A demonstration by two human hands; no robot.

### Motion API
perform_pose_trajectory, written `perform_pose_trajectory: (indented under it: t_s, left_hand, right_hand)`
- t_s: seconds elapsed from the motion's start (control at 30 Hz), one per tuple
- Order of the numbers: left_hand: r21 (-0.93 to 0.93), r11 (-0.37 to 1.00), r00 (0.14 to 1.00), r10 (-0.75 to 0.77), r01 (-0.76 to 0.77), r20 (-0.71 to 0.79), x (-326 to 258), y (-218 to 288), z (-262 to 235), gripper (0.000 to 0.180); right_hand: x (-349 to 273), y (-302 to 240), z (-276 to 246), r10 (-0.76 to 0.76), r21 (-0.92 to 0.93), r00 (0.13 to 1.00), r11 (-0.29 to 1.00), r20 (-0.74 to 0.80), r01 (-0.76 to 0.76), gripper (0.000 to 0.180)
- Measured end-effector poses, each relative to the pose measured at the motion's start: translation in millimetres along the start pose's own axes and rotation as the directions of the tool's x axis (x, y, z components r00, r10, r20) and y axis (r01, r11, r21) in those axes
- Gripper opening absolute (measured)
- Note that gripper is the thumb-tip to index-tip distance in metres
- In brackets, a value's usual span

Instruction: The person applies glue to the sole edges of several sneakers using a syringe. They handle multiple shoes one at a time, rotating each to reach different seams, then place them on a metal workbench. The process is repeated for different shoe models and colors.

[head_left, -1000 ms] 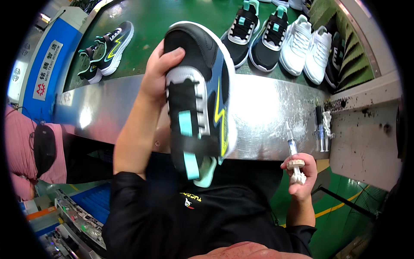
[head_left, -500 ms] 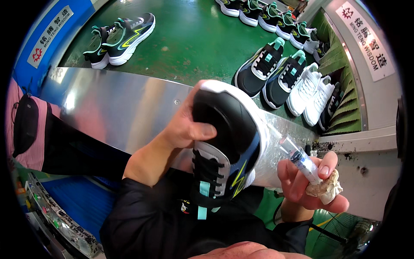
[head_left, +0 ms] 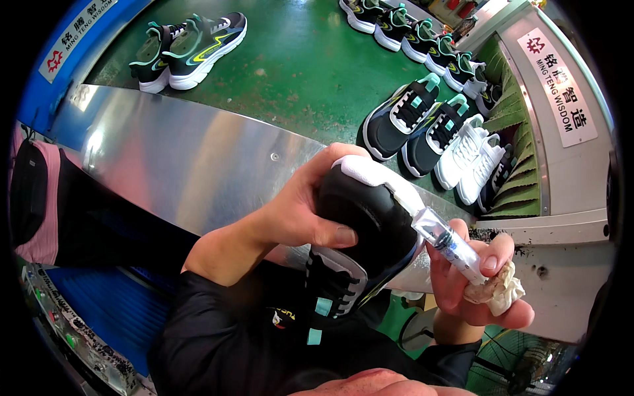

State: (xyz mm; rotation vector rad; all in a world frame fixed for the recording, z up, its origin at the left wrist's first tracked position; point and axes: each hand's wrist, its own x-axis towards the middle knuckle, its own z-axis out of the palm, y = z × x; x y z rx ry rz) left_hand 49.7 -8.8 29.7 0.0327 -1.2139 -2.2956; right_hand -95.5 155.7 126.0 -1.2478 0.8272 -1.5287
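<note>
My left hand grips a black sneaker at its toe, the thumb pressed on the upper. The shoe is tilted, with its black laces and mint tabs toward me and its white sole facing away. In my right hand is a clear plastic syringe, held slantwise. Its front end meets the sole's edge at the shoe's right side; I cannot tell whether the tip touches. A crumpled off-white wad, like cloth or tissue, is tucked between the same hand's fingers.
Beyond the metal ledge lies a green conveyor surface. A pair of black sneakers stands at its far left. Black and white shoes line the right, beside a green strip curtain. A person in pink and black is at left.
The sneaker has moved right and slightly down, its toe tipping toward the syringe. The gap between syringe barrel and sole has closed. My right hand has stayed nearly in place.
</note>
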Motion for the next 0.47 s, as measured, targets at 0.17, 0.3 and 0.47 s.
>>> perform_pose_trajectory:
  t_s: [0.17, 0.3, 0.47]
  left_hand:
    - [-0.002, 1.0, 1.0, -0.017, 0.017, -0.021, -1.1, 1.5, 1.8, 0.078]
    - [0.027, 0.999, 0.999, -0.03, 0.031, -0.037, -0.6, 3.4, 1.4, 0.08]
    - [0.065, 0.998, 0.998, -0.021, 0.024, -0.053, 0.4, 2.4, 0.2, 0.08]
  right_hand:
    - [-1.0, 1.4, 4.1, -0.01, -0.04, 0.999, 0.999, -0.031, 0.009, 0.057]
    - [-2.5, -0.7, 1.8, -0.011, -0.072, 1.0, 0.997, -0.013, 0.01, 0.056]
    - [-8.5, -0.1, -2.3, -0.018, -0.102, 1.0, 0.995, -0.013, 0.016, 0.056]
